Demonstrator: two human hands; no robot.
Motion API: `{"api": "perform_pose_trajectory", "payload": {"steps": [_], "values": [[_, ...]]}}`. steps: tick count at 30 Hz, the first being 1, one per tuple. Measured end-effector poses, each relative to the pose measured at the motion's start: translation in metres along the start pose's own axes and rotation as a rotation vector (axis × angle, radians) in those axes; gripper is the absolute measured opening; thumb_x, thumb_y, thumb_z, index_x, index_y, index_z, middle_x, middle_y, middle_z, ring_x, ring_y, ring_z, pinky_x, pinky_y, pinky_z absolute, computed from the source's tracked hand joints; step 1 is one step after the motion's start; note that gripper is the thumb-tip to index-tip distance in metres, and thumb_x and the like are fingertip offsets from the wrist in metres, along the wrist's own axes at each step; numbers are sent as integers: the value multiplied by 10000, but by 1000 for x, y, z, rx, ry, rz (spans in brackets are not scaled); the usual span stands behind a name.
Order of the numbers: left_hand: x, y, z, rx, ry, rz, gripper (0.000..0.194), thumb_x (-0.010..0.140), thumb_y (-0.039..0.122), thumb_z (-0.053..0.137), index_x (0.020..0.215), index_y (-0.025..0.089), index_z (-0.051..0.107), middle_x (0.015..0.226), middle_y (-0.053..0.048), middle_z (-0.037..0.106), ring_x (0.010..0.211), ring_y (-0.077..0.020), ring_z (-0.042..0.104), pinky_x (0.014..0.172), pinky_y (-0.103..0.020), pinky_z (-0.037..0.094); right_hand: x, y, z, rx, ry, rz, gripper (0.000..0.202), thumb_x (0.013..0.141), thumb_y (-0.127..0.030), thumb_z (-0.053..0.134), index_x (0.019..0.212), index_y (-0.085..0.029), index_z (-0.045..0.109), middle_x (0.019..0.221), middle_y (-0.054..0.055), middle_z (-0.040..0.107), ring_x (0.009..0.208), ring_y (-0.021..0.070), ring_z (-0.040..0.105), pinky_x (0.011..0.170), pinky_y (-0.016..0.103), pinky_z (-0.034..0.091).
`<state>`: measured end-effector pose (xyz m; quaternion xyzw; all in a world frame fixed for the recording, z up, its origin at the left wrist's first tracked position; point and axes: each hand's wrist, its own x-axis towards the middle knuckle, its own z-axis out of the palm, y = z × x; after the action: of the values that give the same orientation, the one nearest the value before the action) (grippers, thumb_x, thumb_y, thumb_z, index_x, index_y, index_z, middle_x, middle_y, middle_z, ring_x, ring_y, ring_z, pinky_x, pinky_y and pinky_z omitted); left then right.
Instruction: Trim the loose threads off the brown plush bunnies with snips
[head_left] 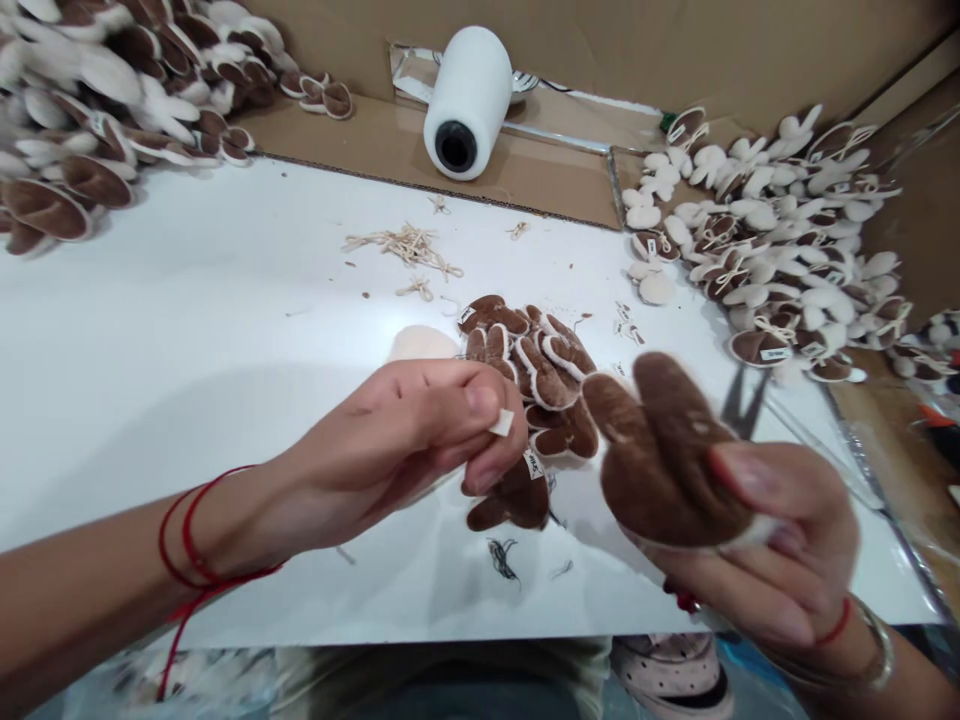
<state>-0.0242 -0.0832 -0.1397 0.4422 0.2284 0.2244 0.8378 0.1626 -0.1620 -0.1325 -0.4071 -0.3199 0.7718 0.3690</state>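
Note:
Between thumb and fingers, my left hand [420, 430] pinches a small white label [502, 423]. My right hand [787, 540] grips a brown plush bunny-shaped piece [667, 460] with two long ears, raised over the table's right part and slightly blurred. Dark pointed blades [745, 400] show just behind that hand; what holds them is hidden. Beyond and between my hands, a pile of brown plush pieces with white edges [547, 370] lies on the white table [187, 320]. One brown piece with a label [514, 500] lies nearest me, partly behind my left fingers.
Cream string bows [409, 245] lie mid-table. A white thread cone [469, 100] rests on cardboard at the back. Plush heaps fill the back left [112, 90] and the right [780, 240]. Dark thread scraps [502, 560] lie near the front edge; loose labels [626, 323] sit right of the pile.

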Motion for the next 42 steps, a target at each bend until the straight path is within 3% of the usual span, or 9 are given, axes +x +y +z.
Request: {"api": "perform_pose_trajectory", "payload": {"steps": [4,11,15,19,22,28,34,39,42], "values": [[1,-2,-4,43,35,68,303,897,248,541,606,175,501,663,7,453,664,-126,477,611,-256,415,2,2,2,185,-97,-63,588,827,-404,656,418,-202,285,316,-90,222,292,39,212,348,185,256],[1,-13,-13,374,110,180,203,883,228,574,692,185,627,1041,-34,473,1002,-155,497,723,-193,478,20,16,-10,21,-78,-115,469,861,-257,564,438,-194,371,368,-82,255,365,66,314,433,222,301],[2,-16,-13,470,93,207,195,879,253,587,702,193,642,1083,-57,538,1212,-205,430,789,-208,489,20,19,-15,-54,-97,-106,430,847,-222,509,437,-197,381,396,-69,307,397,75,326,466,239,313],[0,-17,-7,429,98,105,237,882,321,588,709,165,632,1135,-49,516,924,-158,570,653,-220,508,23,17,-14,-147,9,-102,326,830,-210,543,520,-193,444,404,-73,346,413,88,353,439,240,272],[-2,-17,-2,372,137,56,237,875,328,591,719,152,617,1025,-27,490,704,-90,550,560,-213,488,24,14,-12,-163,157,-148,292,824,-238,628,593,-196,455,410,-90,361,404,78,322,413,222,239],[-2,-13,0,470,185,14,225,865,318,605,715,156,649,806,9,476,623,-78,505,544,-210,450,22,9,-12,-277,431,-288,203,787,-230,730,716,-198,542,461,-92,410,436,66,302,398,188,220],[-2,-14,-1,596,151,45,244,883,305,584,705,154,655,829,-20,522,708,-114,528,587,-226,473,20,8,-4,-400,431,-282,97,760,-251,735,734,-167,693,460,-79,358,431,69,298,394,208,257],[-3,-18,-3,471,43,19,274,904,333,565,737,137,659,932,-51,534,657,-102,545,541,-231,503,21,5,1,-384,399,-221,123,735,-230,716,650,-166,656,440,-81,344,411,64,285,365,204,257],[-2,-19,-4,545,51,60,274,888,327,589,705,142,678,880,-50,540,733,-128,554,582,-225,514,21,6,-2,-326,337,-174,132,765,-235,697,667,-163,646,445,-79,365,411,58,296,363,188,235]]}}
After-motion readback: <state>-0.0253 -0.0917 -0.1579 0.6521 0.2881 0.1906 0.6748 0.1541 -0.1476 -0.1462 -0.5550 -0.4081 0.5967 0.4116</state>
